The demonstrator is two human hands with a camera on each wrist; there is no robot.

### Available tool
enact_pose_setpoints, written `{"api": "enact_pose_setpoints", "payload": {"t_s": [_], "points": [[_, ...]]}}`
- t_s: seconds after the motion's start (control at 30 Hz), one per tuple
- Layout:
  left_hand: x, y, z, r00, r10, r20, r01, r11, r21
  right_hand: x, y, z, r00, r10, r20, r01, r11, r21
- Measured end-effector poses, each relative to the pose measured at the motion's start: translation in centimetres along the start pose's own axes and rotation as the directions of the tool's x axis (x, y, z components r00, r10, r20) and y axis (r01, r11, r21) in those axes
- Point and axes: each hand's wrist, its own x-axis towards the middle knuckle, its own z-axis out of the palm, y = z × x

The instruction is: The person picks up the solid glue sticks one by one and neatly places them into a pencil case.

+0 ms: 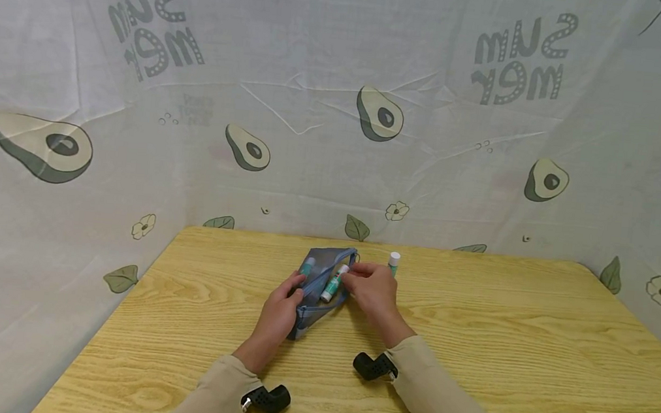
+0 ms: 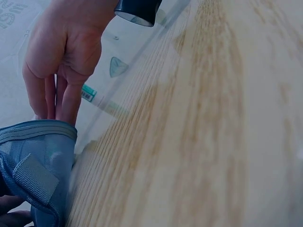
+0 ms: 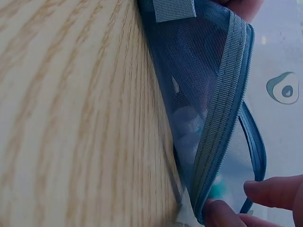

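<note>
A blue mesh zip pouch (image 1: pixel 312 310) is held by my left hand (image 1: pixel 278 313), the thumb on the near side by its mouth. The mouth gapes toward my right hand (image 1: pixel 375 292), whose thumb and fingers pinch the white-capped end of a green glue stick (image 1: pixel 332 284). Its other end slants down within the mouth. Through the mesh, another green glue stick (image 1: pixel 307 267) shows inside the pouch. In the right wrist view, the right fingertips (image 3: pixel 265 191) are between the two zip edges (image 3: pixel 222 123), and the glue stick is a green blur.
Just beyond my right hand a white-capped green glue stick (image 1: pixel 394 260) stands upright on the wooden table (image 1: pixel 503 326). A pale curtain (image 1: pixel 309 185) printed with avocados hangs behind the table and along its sides. Black wrist cameras (image 1: pixel 269 399) sit on both sleeves.
</note>
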Motion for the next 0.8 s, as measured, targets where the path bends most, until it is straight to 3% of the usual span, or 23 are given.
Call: {"api": "enact_pose_setpoints", "payload": {"t_s": [0.8], "points": [[-0.02, 0.17, -0.24, 1.000, -0.018, 0.010, 0.018, 1.000, -0.001, 0.48, -0.69, -0.99, 0.998, -0.055, 0.010, 0.055, 0.998, 0.018]]}}
